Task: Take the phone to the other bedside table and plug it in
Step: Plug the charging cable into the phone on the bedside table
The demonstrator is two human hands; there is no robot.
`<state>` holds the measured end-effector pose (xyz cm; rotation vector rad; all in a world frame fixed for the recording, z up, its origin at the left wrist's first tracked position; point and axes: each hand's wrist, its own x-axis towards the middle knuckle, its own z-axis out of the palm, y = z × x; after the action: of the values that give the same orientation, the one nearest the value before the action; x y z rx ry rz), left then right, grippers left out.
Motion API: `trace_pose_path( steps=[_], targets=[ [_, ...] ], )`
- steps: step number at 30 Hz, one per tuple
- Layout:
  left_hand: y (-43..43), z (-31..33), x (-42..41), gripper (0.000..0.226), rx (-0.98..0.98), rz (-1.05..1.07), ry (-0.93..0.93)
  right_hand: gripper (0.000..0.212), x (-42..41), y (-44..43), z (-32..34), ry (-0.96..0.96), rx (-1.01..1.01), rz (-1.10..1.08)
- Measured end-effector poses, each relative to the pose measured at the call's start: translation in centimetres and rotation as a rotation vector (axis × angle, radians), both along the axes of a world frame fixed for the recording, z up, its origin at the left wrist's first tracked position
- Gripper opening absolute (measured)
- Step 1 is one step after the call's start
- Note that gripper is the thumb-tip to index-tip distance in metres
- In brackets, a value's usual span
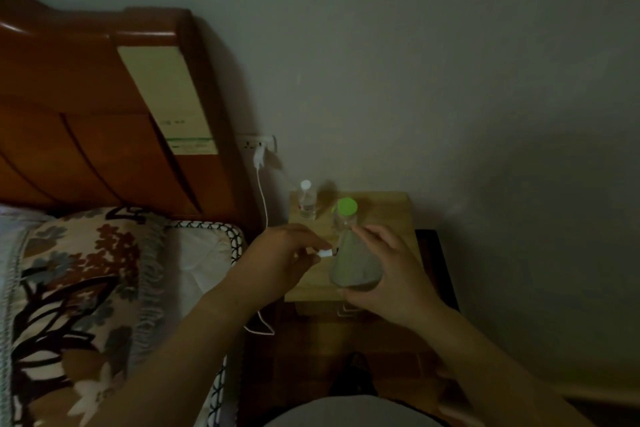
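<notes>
My right hand [388,274] grips a grey phone [355,262], held tilted over the light wooden bedside table [391,215]. My left hand [277,260] pinches the white plug of the charging cable [325,252], whose tip touches the phone's left edge. The white cable [263,204] runs up to a white charger [259,156] plugged into the wall socket [258,142] beside the headboard. A loop of the cable hangs below my left wrist.
Two clear bottles stand on the table: one with a white cap [306,201], one with a green lid [346,215] just behind the phone. A wooden headboard [86,107] and a floral pillow [79,288] lie to the left. The grey wall is behind.
</notes>
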<state>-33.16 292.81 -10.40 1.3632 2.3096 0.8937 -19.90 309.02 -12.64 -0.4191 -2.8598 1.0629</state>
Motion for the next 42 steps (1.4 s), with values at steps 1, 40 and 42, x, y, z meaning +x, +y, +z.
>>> trace_pose_path(
  steps=[1, 40, 42],
  targets=[
    [0.8, 0.0, 0.2, 0.023, -0.004, 0.006, -0.013, 0.095, 0.1, 0.8, -0.1, 0.003, 0.003, 0.009],
    [13.4, -0.2, -0.9, 0.016, -0.075, 0.099, 0.029, 0.093, -2.0, 13.5, -1.2, -0.007, 0.036, 0.135],
    [13.6, -0.3, -0.7, 0.015, -0.05, 0.112, 0.011, 0.092, -2.0, 13.8, -1.1, -0.011, 0.021, 0.128]
  ],
)
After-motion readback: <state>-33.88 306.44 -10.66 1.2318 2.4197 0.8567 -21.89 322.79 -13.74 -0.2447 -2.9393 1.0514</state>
